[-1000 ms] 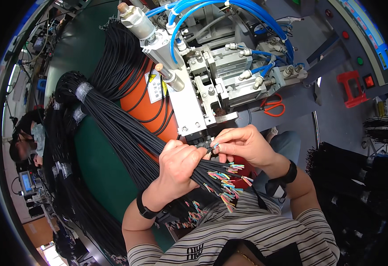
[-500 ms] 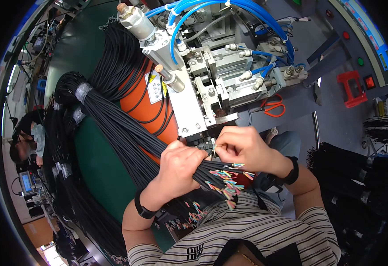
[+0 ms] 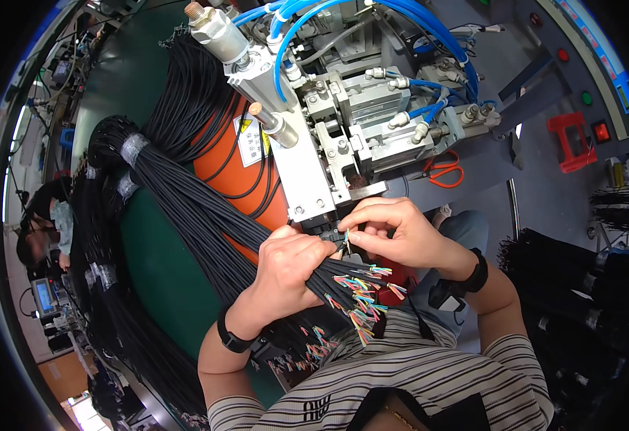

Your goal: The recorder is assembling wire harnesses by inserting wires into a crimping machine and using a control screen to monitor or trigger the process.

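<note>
A thick bundle of black cables (image 3: 199,207) runs from the upper left down under my left hand (image 3: 290,264). My left fingers are closed around the cables near their ends. Past that hand, stripped ends with thin coloured wires (image 3: 361,294) fan out toward my striped shirt. My right hand (image 3: 393,233) pinches the fine wires of one cable end (image 3: 347,235) between thumb and fingertips, close to my left thumb. Both hands are just below the front of a metal machine (image 3: 314,161) with cylinders and blue air hoses (image 3: 436,29).
More black cables (image 3: 106,287) lie tied on the green table (image 3: 149,251) at left. Orange-handled scissors (image 3: 444,170) lie right of the machine. A red bracket (image 3: 571,144) and a control panel with buttons (image 3: 600,132) are farther right. Cable bundles (image 3: 551,280) hang at lower right. Another person (image 3: 41,223) is at far left.
My right fingers have spread a little around the wires, and the wire end shows more plainly. The coloured ends have shifted slightly to the left. My left hand keeps its grip.
</note>
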A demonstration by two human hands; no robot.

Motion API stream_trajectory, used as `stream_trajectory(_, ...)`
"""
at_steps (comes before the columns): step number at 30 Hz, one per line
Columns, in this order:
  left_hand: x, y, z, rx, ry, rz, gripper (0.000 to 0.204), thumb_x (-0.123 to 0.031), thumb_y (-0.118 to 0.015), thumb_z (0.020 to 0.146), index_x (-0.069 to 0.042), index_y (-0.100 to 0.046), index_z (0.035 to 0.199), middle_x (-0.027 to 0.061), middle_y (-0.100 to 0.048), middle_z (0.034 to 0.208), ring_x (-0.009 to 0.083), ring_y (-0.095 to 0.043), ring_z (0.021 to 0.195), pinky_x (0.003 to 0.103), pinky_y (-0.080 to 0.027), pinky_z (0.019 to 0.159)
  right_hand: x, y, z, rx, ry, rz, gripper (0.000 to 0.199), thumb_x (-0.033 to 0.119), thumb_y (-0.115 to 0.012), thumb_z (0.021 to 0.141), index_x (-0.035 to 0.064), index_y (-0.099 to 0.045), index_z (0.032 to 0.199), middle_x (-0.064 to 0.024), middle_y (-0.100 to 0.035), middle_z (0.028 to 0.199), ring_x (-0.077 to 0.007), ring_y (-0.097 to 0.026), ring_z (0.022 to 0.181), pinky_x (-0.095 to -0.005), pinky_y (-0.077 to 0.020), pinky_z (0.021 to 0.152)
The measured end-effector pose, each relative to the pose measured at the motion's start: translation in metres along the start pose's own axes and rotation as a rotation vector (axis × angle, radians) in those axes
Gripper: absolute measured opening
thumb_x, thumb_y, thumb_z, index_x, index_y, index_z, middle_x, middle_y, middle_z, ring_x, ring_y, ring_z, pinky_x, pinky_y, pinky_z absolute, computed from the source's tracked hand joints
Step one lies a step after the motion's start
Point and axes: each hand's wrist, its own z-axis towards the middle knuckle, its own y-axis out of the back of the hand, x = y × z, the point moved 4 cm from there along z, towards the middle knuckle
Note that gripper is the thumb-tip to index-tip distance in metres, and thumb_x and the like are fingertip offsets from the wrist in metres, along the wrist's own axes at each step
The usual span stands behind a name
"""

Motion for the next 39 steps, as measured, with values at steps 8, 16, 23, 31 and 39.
stream_trajectory(8,0.002,-0.002,-0.001,0.047,0.022,-0.011,0.036,-0.019,-0.082,0.06,-0.005,-0.065,0.089,0.0056,-0.065,0.072,0.0244,-0.066,0.065,0.035,-0.044,0.062,0.0,0.001,-0.001,0.084,0.132,-0.197,0.005,0.001,-0.071,0.087,-0.0015,-0.068,0.09,-0.0021,-0.067,0.086,-0.0028,-0.056,0.057,-0.0206,-0.0409,0.049)
stream_trajectory(16,0.001,-0.003,-0.003,-0.004,0.054,0.029,0.036,-0.02,-0.083,0.06,-0.005,-0.066,0.088,0.0062,-0.065,0.071,0.025,-0.066,0.063,0.035,-0.044,0.062,0.007,-0.005,-0.003,-0.049,0.245,-0.297,0.006,0.002,-0.071,0.088,-0.001,-0.07,0.092,-0.0013,-0.066,0.084,-0.0023,-0.051,0.057,-0.0206,-0.0382,0.048)
stream_trajectory(23,0.006,0.0,-0.001,0.061,0.023,-0.066,0.038,-0.022,-0.084,0.061,-0.005,-0.066,0.09,0.0067,-0.066,0.072,0.0258,-0.066,0.065,0.036,-0.045,0.063,-0.002,0.004,0.001,0.112,0.052,-0.004,0.011,0.002,-0.071,0.09,-0.0007,-0.073,0.1,-0.0021,-0.067,0.088,-0.0026,-0.053,0.065,-0.0207,-0.0408,0.055)
stream_trajectory(31,0.01,0.001,0.001,0.123,0.006,-0.117,0.038,-0.022,-0.084,0.06,-0.005,-0.066,0.09,0.0072,-0.066,0.072,0.0262,-0.067,0.067,0.036,-0.045,0.064,-0.002,0.007,0.003,0.251,-0.09,0.092,0.012,0.003,-0.069,0.092,0.0006,-0.074,0.103,-0.0028,-0.068,0.091,-0.0033,-0.057,0.072,-0.02,-0.0432,0.06)
stream_trajectory(39,0.0,-0.005,-0.002,0.062,0.032,-0.028,0.031,-0.017,-0.08,0.062,-0.005,-0.066,0.088,0.0066,-0.063,0.067,0.0267,-0.064,0.062,0.036,-0.046,0.064,0.002,-0.002,0.001,0.116,0.083,-0.221,0.006,0.003,-0.073,0.086,-0.0005,-0.07,0.089,-0.0047,-0.063,0.083,-0.0101,-0.059,0.062,-0.025,-0.0458,0.054)
